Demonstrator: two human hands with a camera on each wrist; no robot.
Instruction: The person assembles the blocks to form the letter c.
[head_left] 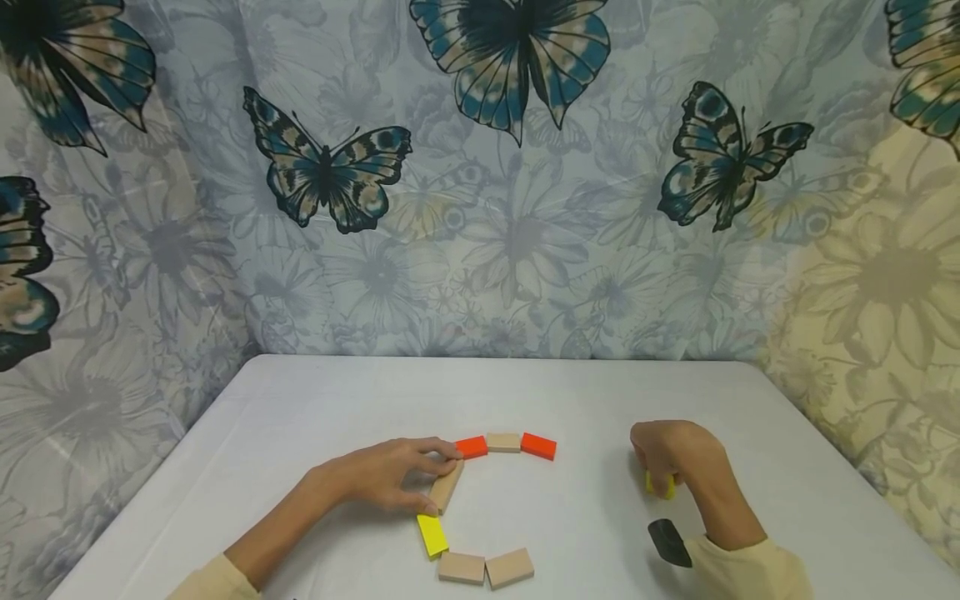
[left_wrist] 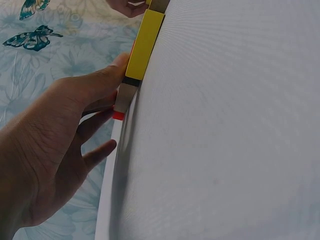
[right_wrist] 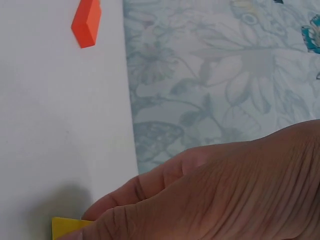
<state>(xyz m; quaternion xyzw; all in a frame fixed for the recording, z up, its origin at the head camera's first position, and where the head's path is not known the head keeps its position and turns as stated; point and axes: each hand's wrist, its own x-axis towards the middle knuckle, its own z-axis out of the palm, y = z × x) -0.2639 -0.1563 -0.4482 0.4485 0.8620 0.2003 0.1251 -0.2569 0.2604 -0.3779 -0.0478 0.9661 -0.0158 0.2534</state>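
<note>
My left hand [head_left: 390, 475] spans a plain wooden block [head_left: 447, 487], thumb at its near end and fingertips at its far end. That block lies in a curved row, with a yellow block [head_left: 432, 535] touching or close at the thumb side and a red block [head_left: 472, 447] beside the fingertips. In the left wrist view, the yellow block [left_wrist: 145, 45] partly hides the work. Over to the right, my right hand [head_left: 678, 454] pinches another yellow block [head_left: 661, 485], mostly covered by the fingers. The right wrist view shows one corner of this yellow block [right_wrist: 67, 226] beside the thumb.
Beyond the left hand, the row continues with a wooden block [head_left: 503, 442] and a second red block [head_left: 539, 446]. Two wooden blocks, one left [head_left: 461, 568] and one right [head_left: 511, 568], lie at the near side. All rest on a white table [head_left: 337, 400] before a butterfly-patterned cloth [head_left: 517, 250].
</note>
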